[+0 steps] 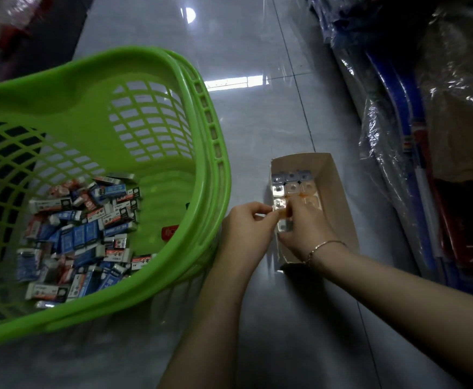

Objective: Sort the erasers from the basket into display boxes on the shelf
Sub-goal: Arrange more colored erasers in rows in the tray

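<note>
Both hands, the left hand [246, 220] and right hand [304, 228], are pinching one small eraser [281, 213] over the display box [339, 192]; it should be going flush against the rows near the box's left wall.

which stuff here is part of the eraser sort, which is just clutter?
Job:
green basket of boxed erasers
cardboard display box with clear-wrapped erasers in rows
left hand and right hand, both pinching a small wrapped eraser at the box

Lying about:
plastic-wrapped goods on the right
bracelet
tiled floor
</note>
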Demonstrator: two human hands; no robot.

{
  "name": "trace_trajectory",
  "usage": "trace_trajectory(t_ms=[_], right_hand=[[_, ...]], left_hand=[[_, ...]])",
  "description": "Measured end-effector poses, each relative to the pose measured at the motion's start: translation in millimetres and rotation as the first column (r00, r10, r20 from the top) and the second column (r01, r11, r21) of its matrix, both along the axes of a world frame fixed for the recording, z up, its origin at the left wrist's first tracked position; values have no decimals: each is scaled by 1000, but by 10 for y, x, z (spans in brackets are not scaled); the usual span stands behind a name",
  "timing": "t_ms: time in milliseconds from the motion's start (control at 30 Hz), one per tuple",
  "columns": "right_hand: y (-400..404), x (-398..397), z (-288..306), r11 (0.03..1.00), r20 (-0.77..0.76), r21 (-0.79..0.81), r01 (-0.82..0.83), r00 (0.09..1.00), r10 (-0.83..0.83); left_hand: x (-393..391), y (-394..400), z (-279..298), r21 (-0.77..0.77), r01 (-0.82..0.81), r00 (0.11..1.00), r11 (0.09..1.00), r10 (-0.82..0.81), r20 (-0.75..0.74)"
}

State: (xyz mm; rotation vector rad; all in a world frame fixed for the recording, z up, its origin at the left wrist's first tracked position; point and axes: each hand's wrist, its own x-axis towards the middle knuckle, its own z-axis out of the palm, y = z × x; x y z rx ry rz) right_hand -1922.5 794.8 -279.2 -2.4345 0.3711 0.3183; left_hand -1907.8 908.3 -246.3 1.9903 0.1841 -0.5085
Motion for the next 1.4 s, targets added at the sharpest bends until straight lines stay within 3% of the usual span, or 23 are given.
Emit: trace_trajectory(t_ms=[133, 300, 433, 500, 567, 600, 667, 733, 800, 867, 1000, 1133, 1200, 1400], right_hand=[[-18, 29, 7, 995, 45, 52, 89, 995, -91], [-34, 80, 24, 998, 12, -5, 60, 998, -60], [-93, 68, 88, 997, -21, -75, -32, 999, 30], [-154, 41, 186, 989, -57, -130, -67, 997, 60], [-223, 32, 330, 984, -43, -168, -64, 997, 57], [-249, 33, 414, 995, -17, -96, -24, 1000, 22], [-263, 36, 634, 944, -33, 294, 149, 989, -145], [-286, 67, 851, 667, -210, 678, 308, 951, -226], [-329, 91, 1017, 477, -329, 804, 355, 934, -140], [-347, 97, 1095, 442, -341, 836, 326, 939, -47], [-312, 82, 1088, 441, -286, 854, 276, 957, -44], [-374, 92, 1065, 270, -354, 889, 370, 929, -109], [-428, 90, 1048, 193, -404, 886, 422, 906, -129], [-485, 67, 991, 80, -487, 859, 506, 854, -184]], left_hand=[[12, 7, -25, -22, 6, 1000, 1000, -6, 1], [19, 12, -30, -16, 25, 1000, 1000, -25, 6], [-57, -15, 28, -17, -40, 987, 999, 42, 154], [-84, -43, 103, -79, -79, 966, 994, 96, 240], [-86, -97, 197, -270, -114, 966, 956, 170, 192], [-78, -131, 239, -393, -153, 969, 907, 215, 120], [-55, -207, 312, -607, -261, 958, 750, 281, -64], [-39, -268, 366, -751, -355, 931, 557, 287, -227], [-31, -301, 399, -816, -392, 916, 424, 265, -303], [-37, -318, 410, -834, -390, 915, 390, 266, -303], [-49, -340, 384, -833, -325, 941, 447, 240, -238], [-23, -277, 381, -883, -267, 963, 386, 139, -231], [-12, -233, 370, -893, -211, 977, 396, 80, -196], [-13, -181, 314, -704, -18, 999, 710, 33, 9]])
